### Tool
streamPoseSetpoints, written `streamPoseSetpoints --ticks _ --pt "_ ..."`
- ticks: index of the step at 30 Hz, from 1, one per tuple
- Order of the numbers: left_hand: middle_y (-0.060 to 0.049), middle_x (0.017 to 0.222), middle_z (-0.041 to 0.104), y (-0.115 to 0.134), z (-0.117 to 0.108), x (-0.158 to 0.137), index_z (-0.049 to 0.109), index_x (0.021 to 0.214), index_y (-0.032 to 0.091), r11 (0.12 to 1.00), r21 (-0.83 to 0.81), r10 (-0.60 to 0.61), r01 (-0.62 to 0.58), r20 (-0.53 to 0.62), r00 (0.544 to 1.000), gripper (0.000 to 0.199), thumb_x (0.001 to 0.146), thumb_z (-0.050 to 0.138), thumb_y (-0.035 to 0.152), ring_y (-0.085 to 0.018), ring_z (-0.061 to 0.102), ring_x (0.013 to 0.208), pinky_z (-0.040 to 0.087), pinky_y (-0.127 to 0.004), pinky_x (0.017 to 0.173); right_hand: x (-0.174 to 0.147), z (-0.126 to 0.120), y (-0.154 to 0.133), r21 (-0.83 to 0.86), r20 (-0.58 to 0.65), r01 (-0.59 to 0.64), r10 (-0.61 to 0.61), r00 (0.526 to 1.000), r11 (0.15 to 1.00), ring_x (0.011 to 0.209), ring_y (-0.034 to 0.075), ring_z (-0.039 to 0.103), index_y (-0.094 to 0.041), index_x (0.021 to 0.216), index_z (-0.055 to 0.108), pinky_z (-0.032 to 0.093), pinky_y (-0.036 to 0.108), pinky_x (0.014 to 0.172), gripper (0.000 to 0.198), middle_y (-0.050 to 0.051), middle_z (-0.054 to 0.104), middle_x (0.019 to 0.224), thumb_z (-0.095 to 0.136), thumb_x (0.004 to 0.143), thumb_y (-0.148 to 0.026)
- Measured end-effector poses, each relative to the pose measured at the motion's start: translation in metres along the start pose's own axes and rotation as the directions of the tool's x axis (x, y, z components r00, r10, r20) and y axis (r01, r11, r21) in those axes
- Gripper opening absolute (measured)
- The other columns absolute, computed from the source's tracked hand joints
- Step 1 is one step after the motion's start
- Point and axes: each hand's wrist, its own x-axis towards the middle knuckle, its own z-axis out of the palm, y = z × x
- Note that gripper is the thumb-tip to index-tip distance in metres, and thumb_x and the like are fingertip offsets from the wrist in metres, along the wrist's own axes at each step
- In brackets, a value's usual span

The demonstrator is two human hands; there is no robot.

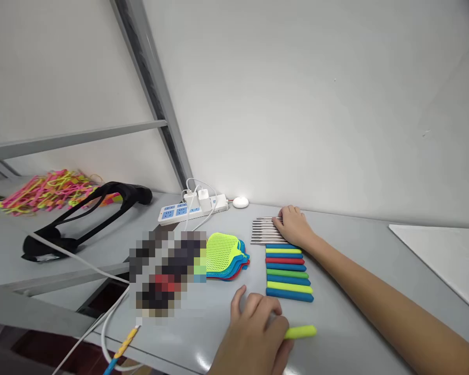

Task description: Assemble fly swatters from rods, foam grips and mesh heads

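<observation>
Near the table's front, my left hand (258,325) is closed around a yellow-green plastic handle (303,332), whose end sticks out to the right. My right hand (295,225) reaches farther back, over the right ends of a row of thin metal rods (263,232). Its thumb and fingers are curled onto the rods; the exact grip is partly hidden. Between the hands lies a neat row of coloured handles (287,275), in blue, yellow, red and green. Left of them is a stack of perforated fly swatter heads (221,254), yellow-green on top, with blue and red beneath.
A white power strip (195,208) with plugged chargers and a round white device (241,202) sit by the wall. At left are a metal shelf frame (156,78), a black strap-like frame (89,213), tangled pink and yellow pieces (50,191) and white cables. A white sheet (445,250) lies right.
</observation>
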Motion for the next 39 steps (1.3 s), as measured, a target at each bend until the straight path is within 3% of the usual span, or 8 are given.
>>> streamPoseSetpoints --ticks 5,12,20,26,30,32,35,39 --pt "0.005 0.079 0.062 -0.009 0.013 -0.005 0.057 0.085 0.025 0.998 0.004 0.066 -0.066 -0.001 0.998 0.010 0.082 0.066 0.027 -0.016 0.057 0.076 0.031 -0.046 0.104 -0.001 -0.002 -0.001 0.028 0.015 -0.010 0.010 1.000 1.000 0.104 0.027 0.051 -0.018 0.100 0.059 0.041 0.041 0.088 0.034 0.012 0.060 0.106 0.038 0.097 -0.044" --pt "0.005 0.071 0.058 -0.017 0.027 -0.011 0.054 0.085 0.024 0.993 0.033 0.114 -0.112 -0.051 0.992 0.008 0.084 0.060 0.029 -0.016 0.055 0.068 0.033 -0.047 0.102 0.000 -0.001 -0.002 0.016 0.004 -0.013 0.013 1.000 1.000 0.104 0.028 0.049 -0.019 0.097 0.060 0.039 0.041 0.088 0.034 0.013 0.058 0.108 0.037 0.096 -0.045" --pt "0.004 0.071 0.059 -0.010 0.011 -0.003 0.055 0.085 0.024 0.994 -0.012 0.110 -0.110 -0.021 0.994 0.003 0.087 0.057 0.026 -0.016 0.056 0.067 0.037 -0.046 0.099 0.001 0.001 0.000 -0.025 -0.035 0.025 -0.025 0.999 0.999 0.104 0.021 0.061 -0.018 0.121 0.058 0.052 0.044 0.088 0.033 0.008 0.060 0.123 0.058 0.094 -0.037" --pt "0.004 0.071 0.061 -0.009 -0.004 -0.003 0.055 0.090 0.023 0.967 -0.252 0.007 -0.027 -0.083 0.997 0.004 0.090 0.052 0.026 -0.013 0.057 0.064 0.035 -0.044 0.102 0.000 -0.006 -0.004 0.029 -0.099 0.072 -0.069 0.993 0.997 0.103 0.022 0.062 -0.018 0.123 0.057 0.053 0.043 0.087 0.034 0.009 0.060 0.124 0.058 0.094 -0.035" --pt "0.004 0.067 0.056 -0.008 -0.017 -0.003 0.052 0.083 0.022 0.902 -0.425 -0.145 0.070 -0.145 0.979 0.016 0.091 0.055 0.035 -0.013 0.054 0.062 0.034 -0.045 0.103 -0.004 -0.017 -0.008 0.092 -0.145 0.095 -0.081 0.986 0.991 0.101 0.021 0.062 -0.018 0.122 0.058 0.054 0.042 0.085 0.033 0.009 0.060 0.122 0.059 0.094 -0.035" --pt "0.002 0.069 0.054 -0.006 -0.022 -0.002 0.048 0.080 0.022 0.849 -0.518 -0.215 0.107 -0.152 0.965 0.024 0.094 0.048 0.041 -0.015 0.053 0.065 0.038 -0.043 0.097 -0.008 -0.024 -0.009 0.129 -0.165 0.106 -0.084 0.983 0.986 0.089 0.018 0.064 -0.016 0.116 0.059 0.054 0.037 0.078 0.028 0.006 0.065 0.107 0.054 0.097 -0.036" --pt "-0.002 0.078 0.056 -0.001 -0.026 -0.002 0.041 0.082 0.023 0.706 -0.685 -0.320 0.180 -0.082 0.944 0.027 0.099 0.035 0.043 -0.016 0.052 0.069 0.042 -0.032 0.072 -0.020 -0.035 -0.011 0.191 -0.189 0.159 -0.123 0.974 0.969 0.061 0.015 0.056 -0.018 0.096 0.058 0.044 0.029 0.060 0.029 -0.001 0.059 0.069 0.038 0.101 -0.038" --pt "0.000 0.073 0.055 0.003 -0.030 -0.005 0.038 0.086 0.023 0.582 -0.768 -0.376 0.268 0.038 0.926 0.028 0.102 0.027 0.043 -0.014 0.048 0.062 0.034 -0.028 0.060 -0.042 -0.050 -0.019 0.298 -0.215 0.242 -0.182 0.959 0.923 0.048 0.015 0.041 -0.023 0.071 0.043 0.028 0.028 0.052 0.036 -0.004 0.043 0.053 0.035 0.099 -0.044"
